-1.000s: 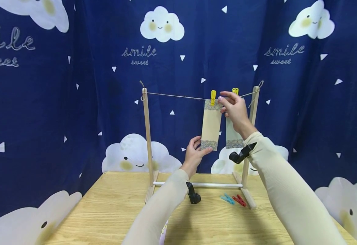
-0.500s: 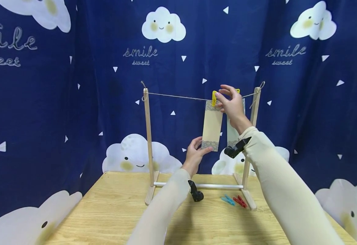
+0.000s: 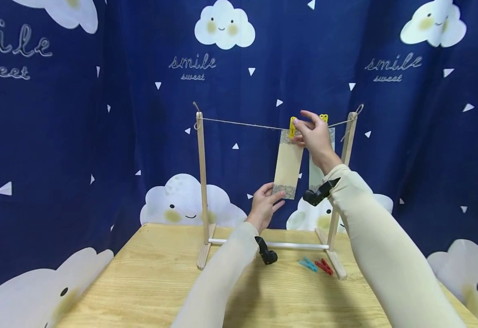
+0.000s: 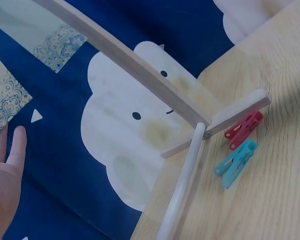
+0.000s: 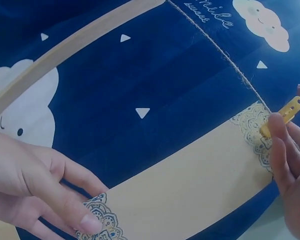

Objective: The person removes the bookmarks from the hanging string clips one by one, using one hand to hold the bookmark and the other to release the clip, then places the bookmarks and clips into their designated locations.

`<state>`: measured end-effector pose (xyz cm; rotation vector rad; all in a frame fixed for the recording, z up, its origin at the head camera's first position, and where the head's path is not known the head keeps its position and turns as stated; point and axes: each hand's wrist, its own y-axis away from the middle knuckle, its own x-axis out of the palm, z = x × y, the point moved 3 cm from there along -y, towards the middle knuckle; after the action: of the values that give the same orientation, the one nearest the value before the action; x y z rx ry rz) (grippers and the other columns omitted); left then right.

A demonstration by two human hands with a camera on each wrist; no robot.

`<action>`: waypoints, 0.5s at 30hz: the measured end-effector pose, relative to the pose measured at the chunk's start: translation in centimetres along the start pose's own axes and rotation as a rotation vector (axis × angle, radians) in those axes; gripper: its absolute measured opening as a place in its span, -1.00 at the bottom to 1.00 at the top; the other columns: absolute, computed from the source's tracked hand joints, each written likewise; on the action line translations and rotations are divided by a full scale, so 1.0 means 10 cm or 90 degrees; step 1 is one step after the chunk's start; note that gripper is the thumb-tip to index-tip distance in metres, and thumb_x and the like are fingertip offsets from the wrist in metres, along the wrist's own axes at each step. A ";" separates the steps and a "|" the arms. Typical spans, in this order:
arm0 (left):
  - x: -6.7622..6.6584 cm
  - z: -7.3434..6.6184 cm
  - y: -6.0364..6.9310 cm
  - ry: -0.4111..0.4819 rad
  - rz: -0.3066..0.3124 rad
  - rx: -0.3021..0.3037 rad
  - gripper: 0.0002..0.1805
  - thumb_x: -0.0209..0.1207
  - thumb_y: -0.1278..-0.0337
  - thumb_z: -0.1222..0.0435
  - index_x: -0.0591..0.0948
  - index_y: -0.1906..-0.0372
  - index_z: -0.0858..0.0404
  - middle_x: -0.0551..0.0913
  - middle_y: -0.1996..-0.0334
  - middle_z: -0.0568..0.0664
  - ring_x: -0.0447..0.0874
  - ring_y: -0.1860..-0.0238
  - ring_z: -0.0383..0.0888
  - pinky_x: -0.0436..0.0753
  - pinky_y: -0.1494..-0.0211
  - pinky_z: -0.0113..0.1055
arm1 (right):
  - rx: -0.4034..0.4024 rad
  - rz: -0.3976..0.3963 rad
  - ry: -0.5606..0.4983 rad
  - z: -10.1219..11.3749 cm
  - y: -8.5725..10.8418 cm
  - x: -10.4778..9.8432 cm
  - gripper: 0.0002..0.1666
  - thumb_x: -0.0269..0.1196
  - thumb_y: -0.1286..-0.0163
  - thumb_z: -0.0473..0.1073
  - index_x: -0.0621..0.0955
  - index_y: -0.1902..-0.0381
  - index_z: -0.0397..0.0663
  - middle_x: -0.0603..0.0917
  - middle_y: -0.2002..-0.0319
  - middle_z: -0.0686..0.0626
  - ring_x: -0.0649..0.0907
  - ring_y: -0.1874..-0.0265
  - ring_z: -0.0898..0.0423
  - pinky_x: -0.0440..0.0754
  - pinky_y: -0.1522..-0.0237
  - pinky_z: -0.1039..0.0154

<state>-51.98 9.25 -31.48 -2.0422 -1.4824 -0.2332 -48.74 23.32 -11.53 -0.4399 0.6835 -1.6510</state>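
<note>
A cream paper card [image 3: 289, 165] with lace-patterned ends hangs from a string [image 3: 243, 123], held by a yellow clothespin [image 5: 288, 111]. My left hand [image 3: 263, 205] holds the card's lower end, thumb in front and fingers behind, as the right wrist view shows [image 5: 45, 187]. My right hand [image 3: 316, 139] is at the top right corner of the card, its thumb and fingers around the clothespin and partly covering it. Behind this hand hangs a pale greenish card [image 3: 315, 175] under a second yellow clothespin [image 3: 324, 118].
The string runs between two wooden posts [image 3: 203, 177] joined low down by a white rod [image 3: 298, 246]. A blue clothespin [image 4: 235, 163] and a red clothespin [image 4: 244, 129] lie on the wooden table [image 3: 148, 282] by the right foot. A dark blue cloud-print curtain [image 3: 239, 91] hangs behind.
My right hand has moved left from the card's edge onto the yellow clothespin. My left thumb has shifted slightly up on the card's lower end. The head view has shifted a little.
</note>
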 end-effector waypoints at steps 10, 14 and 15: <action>0.03 0.01 0.02 0.011 -0.010 0.018 -0.75 0.29 -0.33 0.50 0.64 -0.06 0.39 0.71 0.10 0.10 0.71 0.18 -0.11 0.79 0.02 -0.13 | 0.024 0.067 0.028 0.10 -0.03 -0.04 -0.38 0.17 -0.63 -0.06 0.38 -0.51 -0.16 0.60 -0.10 -0.10 0.66 0.47 0.25 0.59 0.44 0.45; -0.04 0.04 0.04 0.006 -0.033 0.013 -0.74 0.28 -0.32 0.53 0.64 -0.07 0.41 0.69 0.16 0.08 0.70 0.26 -0.14 0.80 0.10 -0.17 | 0.055 0.164 0.081 0.13 -0.05 -0.06 -0.44 0.09 -0.67 -0.06 0.41 -0.48 -0.23 0.61 0.02 -0.10 0.68 0.46 0.25 0.58 0.44 0.43; -0.05 0.05 0.04 0.004 -0.037 0.013 -0.74 0.28 -0.32 0.53 0.63 -0.07 0.41 0.69 0.16 0.08 0.70 0.27 -0.15 0.80 0.10 -0.18 | 0.061 0.180 0.091 0.14 -0.05 -0.07 -0.45 0.07 -0.68 -0.06 0.42 -0.46 -0.23 0.60 0.03 -0.11 0.68 0.46 0.24 0.59 0.44 0.42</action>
<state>-51.90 9.02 -32.22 -1.9824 -1.5363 -0.2471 -48.13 23.78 -10.13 -0.1487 0.7326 -1.4484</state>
